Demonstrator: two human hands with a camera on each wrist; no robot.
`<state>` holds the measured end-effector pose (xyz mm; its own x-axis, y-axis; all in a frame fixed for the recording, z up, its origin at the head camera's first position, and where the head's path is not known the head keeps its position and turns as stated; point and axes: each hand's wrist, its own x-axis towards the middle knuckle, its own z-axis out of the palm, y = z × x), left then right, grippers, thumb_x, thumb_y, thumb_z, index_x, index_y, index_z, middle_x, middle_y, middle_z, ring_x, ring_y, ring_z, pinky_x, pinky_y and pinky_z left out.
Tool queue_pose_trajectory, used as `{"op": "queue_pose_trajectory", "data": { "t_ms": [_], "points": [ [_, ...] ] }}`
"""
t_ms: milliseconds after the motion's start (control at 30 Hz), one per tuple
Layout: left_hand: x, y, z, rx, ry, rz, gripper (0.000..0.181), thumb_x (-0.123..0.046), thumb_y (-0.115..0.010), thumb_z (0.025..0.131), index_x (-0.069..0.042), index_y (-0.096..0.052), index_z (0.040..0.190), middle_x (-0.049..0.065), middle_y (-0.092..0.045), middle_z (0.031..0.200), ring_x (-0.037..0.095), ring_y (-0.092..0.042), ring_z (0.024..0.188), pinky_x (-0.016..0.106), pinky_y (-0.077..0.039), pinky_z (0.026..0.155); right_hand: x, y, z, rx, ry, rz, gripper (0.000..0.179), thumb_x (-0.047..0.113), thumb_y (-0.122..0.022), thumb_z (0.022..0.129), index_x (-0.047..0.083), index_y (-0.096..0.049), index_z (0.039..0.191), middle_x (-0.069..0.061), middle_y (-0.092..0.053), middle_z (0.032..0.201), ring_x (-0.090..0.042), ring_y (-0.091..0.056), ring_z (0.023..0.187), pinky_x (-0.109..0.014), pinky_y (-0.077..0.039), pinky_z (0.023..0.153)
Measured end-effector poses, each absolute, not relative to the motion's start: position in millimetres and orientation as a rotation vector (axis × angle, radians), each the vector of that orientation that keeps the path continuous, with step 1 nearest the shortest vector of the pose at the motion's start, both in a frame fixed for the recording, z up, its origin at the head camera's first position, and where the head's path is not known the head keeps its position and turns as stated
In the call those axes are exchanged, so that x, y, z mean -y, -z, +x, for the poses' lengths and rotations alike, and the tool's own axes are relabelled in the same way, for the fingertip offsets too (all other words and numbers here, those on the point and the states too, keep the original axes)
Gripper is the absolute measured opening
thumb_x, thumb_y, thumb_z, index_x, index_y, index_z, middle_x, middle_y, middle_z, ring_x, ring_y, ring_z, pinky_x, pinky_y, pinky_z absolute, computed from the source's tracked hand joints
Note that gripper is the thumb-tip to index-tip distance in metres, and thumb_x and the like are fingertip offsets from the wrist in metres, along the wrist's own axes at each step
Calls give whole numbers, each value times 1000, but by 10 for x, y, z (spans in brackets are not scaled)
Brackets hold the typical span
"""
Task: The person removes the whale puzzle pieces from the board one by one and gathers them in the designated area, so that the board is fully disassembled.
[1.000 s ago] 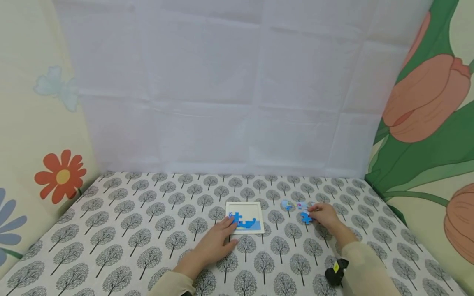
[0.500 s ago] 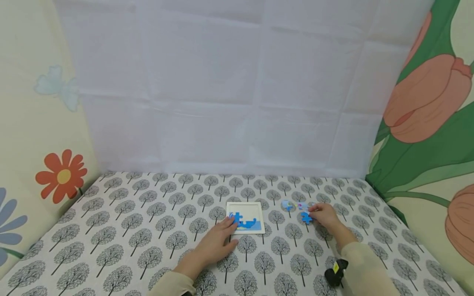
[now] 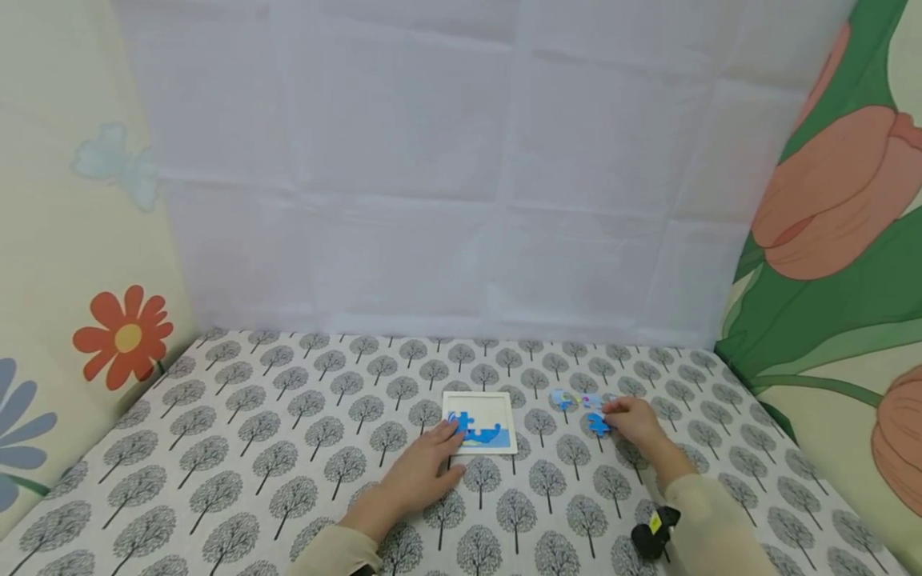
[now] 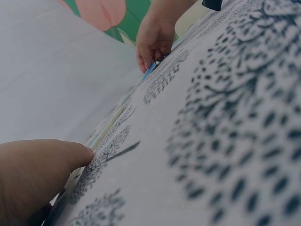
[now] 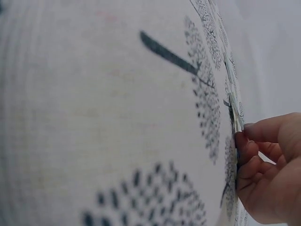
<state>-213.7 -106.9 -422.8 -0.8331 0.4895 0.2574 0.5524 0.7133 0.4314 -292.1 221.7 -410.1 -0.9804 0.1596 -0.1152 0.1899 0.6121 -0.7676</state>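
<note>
A white puzzle tray (image 3: 513, 424) lies on the cloth in the head view, with blue puzzle pieces (image 3: 484, 436) fitted along its lower part. My left hand (image 3: 421, 472) rests at its left edge, fingers extended over the blue pieces there. Right of the tray, my right hand (image 3: 637, 424) pinches a blue puzzle piece (image 3: 597, 424) at its edge, low over the cloth. That piece also shows as a blue sliver (image 4: 149, 71) under the right fingertips in the left wrist view. In the right wrist view, thumb and finger of the right hand (image 5: 270, 165) meet at a thin edge.
Loose light-blue puzzle pieces (image 3: 564, 399) lie just beyond the right hand. The tree-patterned cloth (image 3: 288, 464) covers the table. A white sheet (image 3: 403, 176) hangs behind it. A black device with a yellow label (image 3: 654, 532) sits by the right sleeve.
Both hands hold their places, and the tray and pieces stay put. Only the head view has shifted very slightly.
</note>
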Motion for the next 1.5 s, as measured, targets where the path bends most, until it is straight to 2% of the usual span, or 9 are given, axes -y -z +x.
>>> {"op": "queue_pose_trajectory", "data": {
  "t_ms": [167,400,500,800,967,1300,1367,1500],
  "points": [
    [1069,4251,-2162,2788,734,-855,48,-24,-52,85,4,-44,124,19,-34,132,33,-26,122,46,-24,98,-2217,4078,-2910,-2797,1317,304,14,5,-55,80,-2,-60,91,-13,-56,93,-23,-51,81,-23,-43,58],
    [1088,4278,-2172,2774,717,-853,49,-25,-54,84,4,-45,122,18,-35,131,34,-28,121,47,-24,97,-2214,4075,-2889,-2778,1380,292,15,9,-54,82,-2,-59,91,-12,-57,91,-21,-51,80,-16,-38,51],
    [1082,4295,-2167,2783,721,-856,49,-25,-54,84,3,-45,123,18,-35,131,33,-27,121,47,-24,97,-2229,4093,-2890,-2764,1406,303,16,9,-54,82,-3,-59,91,-11,-57,90,-20,-51,79,-18,-41,54],
    [1077,4283,-2152,2795,736,-837,50,-26,-54,84,2,-44,124,18,-33,132,32,-26,122,47,-23,98,-2245,4094,-2902,-2732,1482,321,15,10,-53,83,-3,-57,88,-9,-57,81,-16,-49,65,-18,-39,47],
    [1079,4274,-2158,2804,731,-830,49,-26,-53,85,2,-44,124,19,-32,133,34,-26,122,47,-24,97,-2217,4049,-2915,-2724,1495,307,15,10,-52,83,-3,-57,88,-6,-54,75,-14,-46,58,-22,-40,48],
    [1091,4280,-2155,2790,726,-810,47,-26,-53,84,1,-47,122,21,-32,132,36,-26,121,48,-26,96,-1953,3970,-2988,-2770,1411,155,18,12,-52,84,-2,-57,94,-10,-56,86,-21,-53,77,-27,-48,61],
    [1093,4279,-2153,2789,729,-802,47,-26,-54,84,1,-47,122,21,-32,132,36,-26,121,49,-25,96,-1867,3964,-2978,-2753,1458,98,19,11,-52,84,-4,-57,94,-10,-57,84,-21,-53,75,-27,-48,60],
    [1090,4290,-2156,2788,740,-807,48,-27,-54,84,1,-46,123,22,-31,132,36,-26,121,49,-25,96,-1675,3968,-2959,-2697,1549,42,17,10,-54,83,-4,-58,92,-7,-57,77,-16,-50,62,-24,-45,52]
  ]
}}
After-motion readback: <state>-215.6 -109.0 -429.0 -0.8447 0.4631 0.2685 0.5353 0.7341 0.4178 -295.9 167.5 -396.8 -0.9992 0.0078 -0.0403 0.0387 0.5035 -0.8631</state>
